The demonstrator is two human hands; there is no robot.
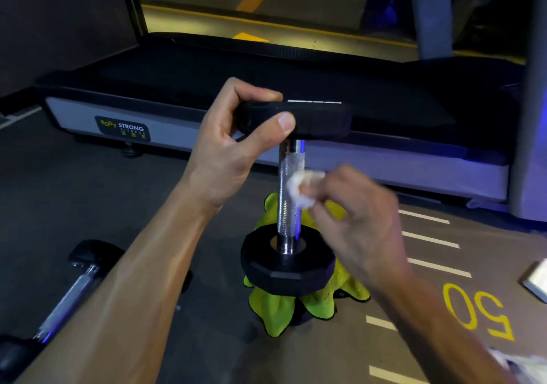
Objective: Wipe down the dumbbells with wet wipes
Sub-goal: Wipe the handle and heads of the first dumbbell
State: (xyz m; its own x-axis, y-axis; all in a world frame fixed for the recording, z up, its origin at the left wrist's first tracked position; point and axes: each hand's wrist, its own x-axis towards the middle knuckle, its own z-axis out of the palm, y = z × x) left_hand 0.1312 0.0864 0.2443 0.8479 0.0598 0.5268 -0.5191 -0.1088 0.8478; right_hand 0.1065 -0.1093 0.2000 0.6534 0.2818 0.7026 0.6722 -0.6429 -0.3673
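upright dumbbell [288,206]: center, standing on end on the cloth [276,309]
left hand [225,150]: on its top head
right hand [358,224]: presses wipe [302,187] against handle's right side
second dumbbell [68,295]: lying near left
treadmill [207,88]: far behind

head-worn view, forward-down, close

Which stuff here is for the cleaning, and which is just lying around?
For the job:
upright black dumbbell with a knurled steel handle
crumpled white wet wipe
second black dumbbell lying on the floor

Just lying about:
yellow-green cloth under the dumbbell
grey treadmill
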